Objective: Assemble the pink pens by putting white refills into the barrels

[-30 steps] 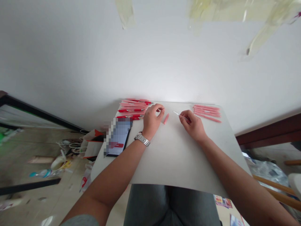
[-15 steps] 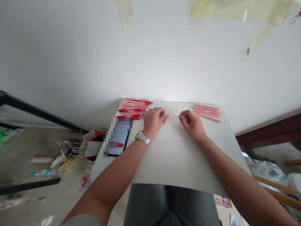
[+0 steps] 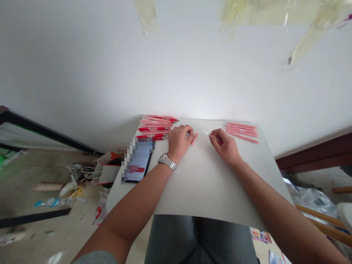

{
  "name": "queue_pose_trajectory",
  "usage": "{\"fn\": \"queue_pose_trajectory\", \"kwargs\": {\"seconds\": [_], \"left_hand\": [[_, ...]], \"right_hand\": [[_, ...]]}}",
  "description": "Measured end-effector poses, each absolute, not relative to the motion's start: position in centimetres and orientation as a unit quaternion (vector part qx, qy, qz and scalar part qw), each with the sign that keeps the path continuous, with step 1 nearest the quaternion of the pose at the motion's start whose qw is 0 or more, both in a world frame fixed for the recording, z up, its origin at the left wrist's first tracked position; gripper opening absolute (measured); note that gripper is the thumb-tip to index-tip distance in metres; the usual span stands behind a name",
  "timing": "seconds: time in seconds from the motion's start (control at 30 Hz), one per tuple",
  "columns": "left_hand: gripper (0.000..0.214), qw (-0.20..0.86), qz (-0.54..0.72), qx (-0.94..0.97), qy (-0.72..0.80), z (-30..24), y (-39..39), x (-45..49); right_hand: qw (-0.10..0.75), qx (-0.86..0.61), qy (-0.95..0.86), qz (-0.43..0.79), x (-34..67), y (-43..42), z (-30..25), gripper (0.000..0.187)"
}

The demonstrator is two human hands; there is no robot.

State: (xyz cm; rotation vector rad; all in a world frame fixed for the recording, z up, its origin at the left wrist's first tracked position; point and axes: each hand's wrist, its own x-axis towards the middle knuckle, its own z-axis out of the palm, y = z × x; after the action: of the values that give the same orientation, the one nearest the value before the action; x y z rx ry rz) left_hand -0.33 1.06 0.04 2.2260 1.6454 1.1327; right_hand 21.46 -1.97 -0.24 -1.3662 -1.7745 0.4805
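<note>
My left hand [image 3: 178,141], with a metal watch on its wrist, rests on the white table [image 3: 203,183] with its fingers curled, the fingertips right beside a short pink pen piece [image 3: 194,138]. I cannot make out anything inside the curled fingers. My right hand [image 3: 225,146] pinches a thin white pen refill [image 3: 206,132] that points up and to the left. A pile of red and pink pens [image 3: 155,126] lies just left of my left hand. A row of pink pen barrels [image 3: 242,131] lies to the right of my right hand.
A phone [image 3: 139,159] lies on the table's left part. Below the table on the left, bags, bottles and clutter cover the floor [image 3: 55,194]. A white wall stands behind the table. Dark wooden furniture [image 3: 316,154] is at the right.
My left hand has slid slightly right and closed in toward the pink pen piece. My right hand holds the refill in about the same place.
</note>
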Motion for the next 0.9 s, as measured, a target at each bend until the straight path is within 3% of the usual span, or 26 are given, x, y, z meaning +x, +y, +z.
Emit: {"fn": "queue_pose_trajectory", "kwargs": {"seconds": [0.4, 0.6, 0.9], "left_hand": [[0.018, 0.244, 0.523, 0.685, 0.446, 0.8, 0.8, 0.3], [0.022, 0.379, 0.52, 0.663, 0.382, 1.2, 0.0, 1.0], [0.024, 0.448, 0.497, 0.663, 0.335, 0.6, -0.3, 1.7]], "right_hand": [[0.44, -0.527, -0.693, 0.218, 21.5, -2.1, 0.0, 0.023], [0.451, -0.497, -0.703, 0.238, 21.3, -2.3, 0.1, 0.026], [0.447, -0.47, -0.717, 0.255, 21.2, -2.4, 0.2, 0.026]]}}
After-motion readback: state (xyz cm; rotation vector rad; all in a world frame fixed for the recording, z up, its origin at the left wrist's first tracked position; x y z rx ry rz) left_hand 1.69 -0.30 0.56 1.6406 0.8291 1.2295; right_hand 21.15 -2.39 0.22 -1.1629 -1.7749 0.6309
